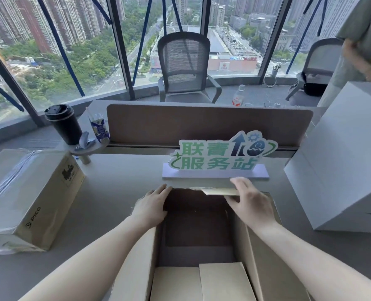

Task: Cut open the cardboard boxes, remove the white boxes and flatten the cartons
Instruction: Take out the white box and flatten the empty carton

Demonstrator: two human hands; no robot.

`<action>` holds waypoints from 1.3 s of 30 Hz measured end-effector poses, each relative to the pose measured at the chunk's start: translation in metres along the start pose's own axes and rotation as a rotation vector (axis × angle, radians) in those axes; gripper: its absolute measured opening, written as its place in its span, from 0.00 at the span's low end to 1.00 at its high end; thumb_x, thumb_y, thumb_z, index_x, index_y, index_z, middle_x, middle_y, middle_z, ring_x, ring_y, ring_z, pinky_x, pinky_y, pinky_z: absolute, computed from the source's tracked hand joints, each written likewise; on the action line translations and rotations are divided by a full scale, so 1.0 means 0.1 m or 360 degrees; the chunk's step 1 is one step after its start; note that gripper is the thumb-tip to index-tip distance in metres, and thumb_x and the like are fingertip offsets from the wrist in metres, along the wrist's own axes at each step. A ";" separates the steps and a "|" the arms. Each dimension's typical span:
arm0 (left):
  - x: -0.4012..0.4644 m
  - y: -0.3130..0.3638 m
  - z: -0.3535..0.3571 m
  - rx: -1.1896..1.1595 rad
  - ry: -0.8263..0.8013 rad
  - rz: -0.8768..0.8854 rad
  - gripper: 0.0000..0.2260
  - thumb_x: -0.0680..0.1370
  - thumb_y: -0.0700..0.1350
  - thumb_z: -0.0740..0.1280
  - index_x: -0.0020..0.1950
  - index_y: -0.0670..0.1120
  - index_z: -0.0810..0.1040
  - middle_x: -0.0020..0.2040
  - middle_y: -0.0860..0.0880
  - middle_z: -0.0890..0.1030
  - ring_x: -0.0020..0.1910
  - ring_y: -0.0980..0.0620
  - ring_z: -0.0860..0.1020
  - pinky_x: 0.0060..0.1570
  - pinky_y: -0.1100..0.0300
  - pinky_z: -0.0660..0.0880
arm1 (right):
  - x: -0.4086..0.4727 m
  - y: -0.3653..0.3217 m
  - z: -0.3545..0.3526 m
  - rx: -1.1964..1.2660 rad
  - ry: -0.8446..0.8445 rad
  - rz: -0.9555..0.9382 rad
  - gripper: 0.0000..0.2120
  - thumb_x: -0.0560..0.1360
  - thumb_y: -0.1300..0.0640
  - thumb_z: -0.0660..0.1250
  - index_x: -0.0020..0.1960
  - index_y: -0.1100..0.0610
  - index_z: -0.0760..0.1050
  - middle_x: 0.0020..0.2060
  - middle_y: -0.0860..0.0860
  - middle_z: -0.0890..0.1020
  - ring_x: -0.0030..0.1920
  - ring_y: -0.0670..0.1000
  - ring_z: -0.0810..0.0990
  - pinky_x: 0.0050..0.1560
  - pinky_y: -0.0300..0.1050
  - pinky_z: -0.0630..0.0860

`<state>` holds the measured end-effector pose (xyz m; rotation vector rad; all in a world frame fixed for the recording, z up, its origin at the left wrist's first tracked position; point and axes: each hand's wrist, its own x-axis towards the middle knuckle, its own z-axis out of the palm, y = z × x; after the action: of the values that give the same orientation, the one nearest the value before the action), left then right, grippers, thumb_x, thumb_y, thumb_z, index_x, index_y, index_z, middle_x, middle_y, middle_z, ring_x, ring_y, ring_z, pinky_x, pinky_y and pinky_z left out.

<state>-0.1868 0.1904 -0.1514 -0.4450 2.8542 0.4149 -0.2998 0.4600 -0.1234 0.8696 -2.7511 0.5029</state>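
Observation:
An opened brown carton point(202, 276) lies in front of me on the grey desk, its inside dark and holding nothing. My left hand point(152, 207) rests with straight fingers on the carton's far left edge. My right hand point(250, 205) grips the small far flap point(219, 191) at the carton's far right corner, thumb under it. A sealed taped carton point(28, 198) printed PICO sits at the left. A large white box point(341, 170) stands on the right side of the desk.
A green and white sign point(219, 157) stands just beyond the carton, before a brown divider panel point(208, 124). A black cup point(63, 123) and drink carton point(99, 128) sit on a small shelf at far left. A person point(362, 40) stands at far right.

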 end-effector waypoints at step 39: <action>-0.50 0.60 0.28 0.0166 -0.0933 0.0413 0.22 0.82 0.59 0.55 0.60 0.43 0.77 0.57 0.43 0.80 0.54 0.43 0.77 0.51 0.53 0.72 | -0.65 -0.54 0.13 -0.0244 -0.1512 0.0154 0.23 0.82 0.43 0.51 0.53 0.57 0.79 0.55 0.57 0.81 0.54 0.60 0.78 0.46 0.46 0.70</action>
<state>-0.1545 0.2669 -0.1503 0.0683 2.3432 0.3636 -0.2172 0.4466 -0.1411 1.1515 -3.6061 -0.1899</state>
